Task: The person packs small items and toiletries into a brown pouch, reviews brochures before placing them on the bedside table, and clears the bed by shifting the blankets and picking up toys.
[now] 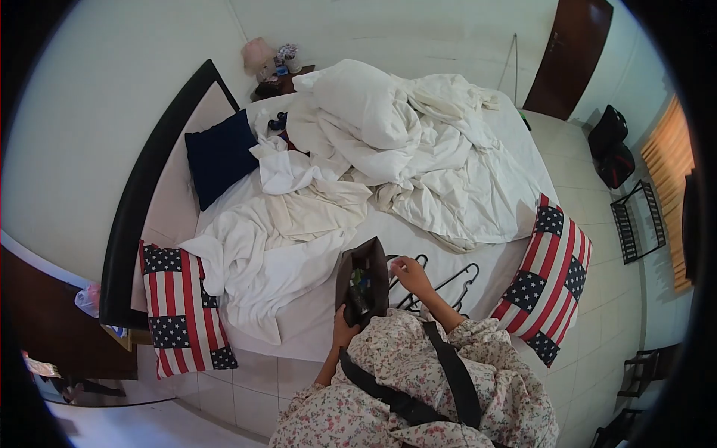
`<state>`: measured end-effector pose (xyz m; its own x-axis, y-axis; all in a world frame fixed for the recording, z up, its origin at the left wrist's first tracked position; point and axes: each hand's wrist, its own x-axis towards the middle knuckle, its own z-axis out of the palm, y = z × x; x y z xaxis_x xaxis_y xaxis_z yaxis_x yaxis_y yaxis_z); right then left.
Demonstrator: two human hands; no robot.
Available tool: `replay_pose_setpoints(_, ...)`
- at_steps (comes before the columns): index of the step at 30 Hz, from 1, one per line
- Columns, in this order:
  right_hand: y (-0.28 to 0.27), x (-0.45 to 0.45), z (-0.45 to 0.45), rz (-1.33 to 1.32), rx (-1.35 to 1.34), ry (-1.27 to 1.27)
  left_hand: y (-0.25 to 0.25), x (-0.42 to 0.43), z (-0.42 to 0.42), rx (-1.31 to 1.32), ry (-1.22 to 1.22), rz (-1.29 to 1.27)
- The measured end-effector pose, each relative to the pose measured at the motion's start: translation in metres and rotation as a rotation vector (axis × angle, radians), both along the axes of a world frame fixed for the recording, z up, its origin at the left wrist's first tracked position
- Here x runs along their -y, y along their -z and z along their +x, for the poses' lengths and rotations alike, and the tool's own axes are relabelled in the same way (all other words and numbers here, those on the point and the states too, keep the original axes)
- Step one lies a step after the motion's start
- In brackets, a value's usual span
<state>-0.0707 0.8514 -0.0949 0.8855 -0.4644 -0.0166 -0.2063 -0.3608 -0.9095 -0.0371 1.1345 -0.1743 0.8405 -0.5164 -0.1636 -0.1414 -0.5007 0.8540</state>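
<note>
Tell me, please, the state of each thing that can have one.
Dark brown box, open, partly filled
Left hand, gripping the box
Right hand, partly curled beside the box
White bedding, crumpled
Black hangers, bare
Navy pillow, tilted
Brown door, seemingly shut
Pink lamp, lit state unclear

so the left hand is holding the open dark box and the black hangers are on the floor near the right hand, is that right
Not quite, the hangers' resting place is wrong: the head view shows the black hangers on the bed, near the right hand. The left hand is indeed holding the open dark box.
</note>
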Motion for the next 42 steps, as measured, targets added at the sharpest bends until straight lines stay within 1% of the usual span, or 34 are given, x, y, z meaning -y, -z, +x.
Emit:
replay_pose_setpoints(1, 0.025, -0.002, -0.003, -0.110, 0.002, 0.044, 0.014, -0.008, -0.002, 0.005, 0.007, -0.022)
replay_pose_setpoints(3, 0.028, -0.021, -0.011, 0.006, -0.234, 0.022, 0.037, -0.021, -0.004, 0.013, 0.028, -0.064)
replay_pose_setpoints(4, 0.021, -0.031, -0.014, 0.065, -0.350, 0.015, 0.040, -0.022, -0.006, 0.011, 0.037, -0.072)
replay_pose_setpoints(5, 0.015, -0.042, -0.018, 0.087, -0.378, -0.003, 0.043, -0.024, -0.006, 0.004, 0.041, -0.069)
replay_pose_setpoints(8, 0.041, -0.065, -0.018, -0.081, -0.421, -0.162, 0.039, -0.023, -0.011, -0.036, 0.008, 0.021)
replay_pose_setpoints(11, 0.077, -0.073, -0.022, -0.146, -0.422, -0.153, 0.023, -0.021, -0.008, 0.012, 0.012, 0.125)
replay_pose_setpoints(15, 0.070, -0.054, -0.046, -0.168, -0.396, -0.213, -0.018, -0.012, 0.011, 0.291, 0.127, 0.238)
replay_pose_setpoints(18, 0.074, -0.043, -0.071, -0.106, -0.396, -0.191, -0.028, 0.007, 0.027, 0.364, 0.080, 0.297)
replay_pose_setpoints(19, 0.077, -0.042, -0.080, -0.115, -0.333, -0.182, -0.054, 0.021, 0.028, 0.247, -0.012, 0.336)
replay_pose_setpoints(22, 0.088, -0.041, -0.104, -0.024, -0.334, -0.210, -0.029, 0.028, 0.053, 0.304, -0.037, 0.352)
replay_pose_setpoints(23, 0.097, -0.042, -0.110, -0.007, -0.311, -0.215, -0.024, 0.029, 0.055, 0.299, 0.001, 0.325)
replay_pose_setpoints(26, 0.093, -0.043, -0.126, 0.100, -0.275, -0.172, -0.026, 0.038, 0.055, 0.280, 0.103, 0.243)
replay_pose_setpoints(27, 0.077, -0.041, -0.130, 0.123, -0.295, -0.156, -0.028, 0.041, 0.051, 0.303, 0.105, 0.232)
replay_pose_setpoints(29, 0.082, -0.039, -0.131, 0.121, -0.264, -0.095, -0.039, 0.050, 0.034, 0.349, 0.107, 0.215)
replay_pose_setpoints(32, 0.094, -0.033, -0.128, 0.097, -0.176, -0.042, -0.066, 0.058, 0.025, 0.338, 0.090, 0.218)
replay_pose_setpoints(34, 0.057, -0.027, -0.121, 0.079, -0.148, -0.032, -0.061, 0.053, 0.031, 0.346, 0.068, 0.175)
replay_pose_setpoints(36, 0.045, -0.029, -0.110, 0.119, -0.089, -0.032, -0.066, 0.047, 0.040, 0.327, 0.058, 0.111)
replay_pose_setpoints(38, 0.026, -0.038, -0.098, 0.155, -0.023, -0.011, -0.069, 0.035, 0.051, 0.308, 0.032, 0.100)
replay_pose_setpoints(39, 0.004, -0.044, -0.090, 0.119, -0.008, -0.029, -0.071, 0.029, 0.058, 0.298, 0.022, 0.092)
replay_pose_setpoints(41, -0.025, -0.064, -0.072, 0.104, 0.026, -0.025, -0.087, 0.014, 0.074, 0.339, 0.013, 0.046)
replay_pose_setpoints(42, -0.030, -0.075, -0.062, 0.097, 0.042, -0.017, -0.097, 0.005, 0.084, 0.359, 0.013, 0.022)
